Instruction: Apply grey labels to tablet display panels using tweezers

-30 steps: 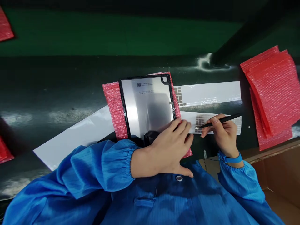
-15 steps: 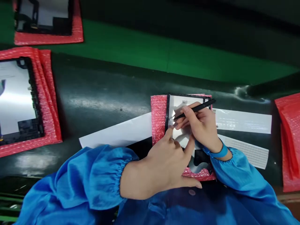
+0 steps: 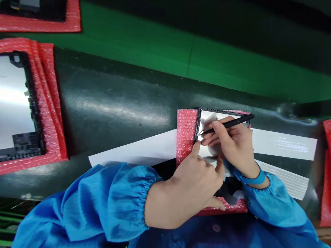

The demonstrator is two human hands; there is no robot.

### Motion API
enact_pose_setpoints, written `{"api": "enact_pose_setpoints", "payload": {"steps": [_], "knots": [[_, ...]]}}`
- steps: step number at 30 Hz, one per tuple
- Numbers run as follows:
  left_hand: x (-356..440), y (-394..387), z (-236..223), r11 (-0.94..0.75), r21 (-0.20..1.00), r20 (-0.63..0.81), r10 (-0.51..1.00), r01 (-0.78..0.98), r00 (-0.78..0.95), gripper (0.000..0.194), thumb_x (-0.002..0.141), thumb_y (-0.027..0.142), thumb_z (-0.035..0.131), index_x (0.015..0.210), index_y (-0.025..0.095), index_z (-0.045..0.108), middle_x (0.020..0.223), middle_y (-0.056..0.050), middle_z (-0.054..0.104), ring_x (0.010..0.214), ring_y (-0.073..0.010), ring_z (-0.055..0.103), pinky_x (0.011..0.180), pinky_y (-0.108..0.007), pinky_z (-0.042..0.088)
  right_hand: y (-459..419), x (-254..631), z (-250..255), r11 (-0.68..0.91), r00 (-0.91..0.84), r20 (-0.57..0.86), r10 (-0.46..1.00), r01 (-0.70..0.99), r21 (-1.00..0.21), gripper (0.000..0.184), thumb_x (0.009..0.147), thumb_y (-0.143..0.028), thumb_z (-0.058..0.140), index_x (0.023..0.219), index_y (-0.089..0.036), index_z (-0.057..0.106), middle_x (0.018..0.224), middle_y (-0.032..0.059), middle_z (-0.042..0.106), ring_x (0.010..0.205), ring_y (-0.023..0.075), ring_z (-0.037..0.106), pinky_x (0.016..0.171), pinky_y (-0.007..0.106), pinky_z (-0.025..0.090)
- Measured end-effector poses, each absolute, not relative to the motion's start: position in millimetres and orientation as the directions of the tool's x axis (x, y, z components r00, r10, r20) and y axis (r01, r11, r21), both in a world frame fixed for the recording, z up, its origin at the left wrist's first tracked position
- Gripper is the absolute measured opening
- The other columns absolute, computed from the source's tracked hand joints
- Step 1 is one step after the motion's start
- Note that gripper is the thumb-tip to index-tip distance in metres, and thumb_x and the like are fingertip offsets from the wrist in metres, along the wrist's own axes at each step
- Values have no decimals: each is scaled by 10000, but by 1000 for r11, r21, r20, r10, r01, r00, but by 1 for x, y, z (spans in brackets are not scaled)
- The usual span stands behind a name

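In front of me a device panel [image 3: 209, 115] with a black frame and a silvery inner face lies on a red bubble-wrap sheet [image 3: 186, 129]. My right hand [image 3: 236, 146] is closed around slim black tweezers [image 3: 234, 122]. Their pointed tip meets the panel near its left edge, by a small pale piece. My left hand [image 3: 188, 187] lies across the lower left of the panel, fingers apart, holding nothing. Its index fingertip presses the left frame edge, just below the tweezer tip. Both hands hide much of the panel's lower half.
White paper strips lie left [image 3: 137, 148] and right [image 3: 284, 143] of the panel, with a printed label sheet [image 3: 287, 177] below. Another framed panel [image 3: 15, 103] rests on stacked red bubble wrap at far left. More red wrap [image 3: 326, 179] is at the right edge.
The view has shifted, so the panel and both hands appear farther right and slightly lower. The tweezers stay in my right hand, their tip still at the panel's left edge.
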State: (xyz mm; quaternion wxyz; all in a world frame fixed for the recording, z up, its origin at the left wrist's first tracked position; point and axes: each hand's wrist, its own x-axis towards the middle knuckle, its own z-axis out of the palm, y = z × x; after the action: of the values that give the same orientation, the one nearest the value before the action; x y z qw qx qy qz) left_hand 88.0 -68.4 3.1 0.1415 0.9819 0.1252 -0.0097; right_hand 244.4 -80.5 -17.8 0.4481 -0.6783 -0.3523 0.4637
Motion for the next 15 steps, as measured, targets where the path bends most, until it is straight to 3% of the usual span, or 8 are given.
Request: {"api": "enact_pose_setpoints", "payload": {"steps": [8, 15], "knots": [[90, -62, 8, -921, 302, -91, 227, 244, 970, 784, 789, 781, 777, 1141, 80, 758, 656, -75, 735, 582, -266, 685, 1035, -527, 497, -82, 245, -18, -353, 314, -313, 896, 80, -932, 307, 973, -518, 726, 918, -217, 703, 711, 21, 796, 576, 182, 784, 544, 258, 666], [91, -58, 5, -908, 340, -134, 211, 245, 968, 908, 722, 879, 745, 1155, 82, 748, 629, -60, 719, 563, -271, 683, 1119, -578, 424, -82, 246, -20, -355, 295, -317, 901, 84, -931, 306, 988, -516, 710, 935, -215, 706, 716, 18, 795, 581, 175, 784, 554, 247, 663]]}}
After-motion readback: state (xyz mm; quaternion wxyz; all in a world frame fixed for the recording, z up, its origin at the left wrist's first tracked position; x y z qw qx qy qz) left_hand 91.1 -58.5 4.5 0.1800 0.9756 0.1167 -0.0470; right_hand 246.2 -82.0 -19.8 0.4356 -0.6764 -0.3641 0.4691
